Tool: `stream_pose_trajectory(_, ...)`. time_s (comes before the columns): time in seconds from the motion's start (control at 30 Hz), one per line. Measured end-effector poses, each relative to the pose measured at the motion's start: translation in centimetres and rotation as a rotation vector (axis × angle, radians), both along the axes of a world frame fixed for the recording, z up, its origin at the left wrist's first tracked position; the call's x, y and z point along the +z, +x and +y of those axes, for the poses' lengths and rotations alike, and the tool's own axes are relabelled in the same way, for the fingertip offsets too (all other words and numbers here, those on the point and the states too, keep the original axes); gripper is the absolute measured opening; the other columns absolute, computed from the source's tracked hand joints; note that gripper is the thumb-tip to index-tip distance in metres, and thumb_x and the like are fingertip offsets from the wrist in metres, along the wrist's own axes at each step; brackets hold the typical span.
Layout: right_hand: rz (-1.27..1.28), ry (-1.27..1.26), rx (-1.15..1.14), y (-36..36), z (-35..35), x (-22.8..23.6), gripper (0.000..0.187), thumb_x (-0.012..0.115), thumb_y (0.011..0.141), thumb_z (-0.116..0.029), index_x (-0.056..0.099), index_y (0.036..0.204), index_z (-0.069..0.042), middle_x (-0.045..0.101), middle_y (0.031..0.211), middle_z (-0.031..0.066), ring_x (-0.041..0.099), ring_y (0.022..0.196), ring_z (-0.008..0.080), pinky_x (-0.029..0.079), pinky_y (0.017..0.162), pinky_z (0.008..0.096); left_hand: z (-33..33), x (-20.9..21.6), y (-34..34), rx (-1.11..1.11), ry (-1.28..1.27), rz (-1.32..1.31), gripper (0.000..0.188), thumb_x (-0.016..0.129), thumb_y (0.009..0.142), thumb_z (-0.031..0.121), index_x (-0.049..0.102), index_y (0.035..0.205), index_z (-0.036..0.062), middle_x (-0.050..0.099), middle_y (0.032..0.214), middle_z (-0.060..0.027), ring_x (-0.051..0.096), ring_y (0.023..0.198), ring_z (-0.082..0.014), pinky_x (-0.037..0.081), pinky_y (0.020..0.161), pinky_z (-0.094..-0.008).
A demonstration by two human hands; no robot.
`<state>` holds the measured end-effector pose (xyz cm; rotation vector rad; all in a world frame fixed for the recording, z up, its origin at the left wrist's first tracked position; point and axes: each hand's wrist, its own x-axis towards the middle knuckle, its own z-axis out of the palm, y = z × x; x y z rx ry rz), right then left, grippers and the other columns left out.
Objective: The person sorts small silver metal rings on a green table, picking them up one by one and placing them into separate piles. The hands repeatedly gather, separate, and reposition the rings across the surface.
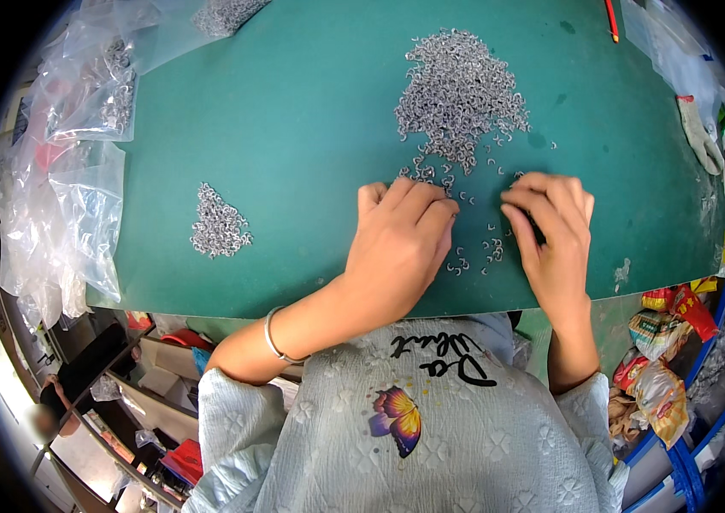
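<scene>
A big heap of small grey C-shaped metal pieces [463, 94] lies on the green tabletop [311, 120], with loose pieces trailing from its near side. My left hand [405, 231] is at the near left of that trail, palm down, fingers curled and closed; its fingertips touch or hover by the pieces, and what they hold is hidden. Across a narrow gap, my right hand [555, 227] has thumb and forefinger bent close together; anything between them is too small to make out. Several loose pieces [495, 250] lie between the hands. A smaller pile of pieces [219, 222] sits apart at the left.
Clear plastic bags [72, 214], some with grey pieces inside, cover the left edge. Another bag of pieces [227, 13] lies at the far left. A white glove [700, 141] and a red stick-like tool [612, 21] are at the right. Beyond the left edge, another person's arm [63, 398] shows.
</scene>
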<state>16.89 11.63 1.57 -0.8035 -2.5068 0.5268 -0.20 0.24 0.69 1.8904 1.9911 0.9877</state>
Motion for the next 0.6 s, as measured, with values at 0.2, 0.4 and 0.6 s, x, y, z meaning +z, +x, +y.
stream_pose_trajectory(0.2,-0.043,0.142,-0.104,-1.9,0.4,-1.5,0.019,0.076,0.077,-0.007,0.068,0.094,-0.005,0.062,0.101,0.0029,0.055,0.094,0.0237,0.037,0.083,0.0376,-0.6,0.0,-0.9,0.079,-0.023,0.075,0.026,0.071,0.076,-0.003,0.066,0.099,0.0067,0.063,0.1,-0.005,0.058,0.09,-0.0234,0.036,0.079,-0.0385)
stream_pose_trajectory(0.4,-0.026,0.128,-0.094,-1.8,0.3,-1.2,0.017,0.075,0.076,-0.006,0.067,0.091,-0.006,0.061,0.099,0.0026,0.055,0.093,0.0224,0.037,0.082,0.0377,0.1,0.1,-0.7,0.028,-0.013,0.057,0.032,0.07,0.078,-0.002,0.065,0.108,0.007,0.061,0.105,-0.0062,0.057,0.092,-0.0237,0.036,0.08,-0.039)
stream_pose_trajectory(0.6,-0.014,0.134,-0.032,-1.6,0.3,-1.1,0.013,0.074,0.077,-0.005,0.068,0.089,-0.006,0.061,0.096,0.0029,0.055,0.092,0.0229,0.036,0.083,0.0375,1.7,-1.0,-0.5,-0.085,-0.012,0.155,0.022,0.073,0.079,0.005,0.067,0.1,0.0053,0.058,0.098,-0.0059,0.055,0.091,-0.0235,0.036,0.078,-0.0393)
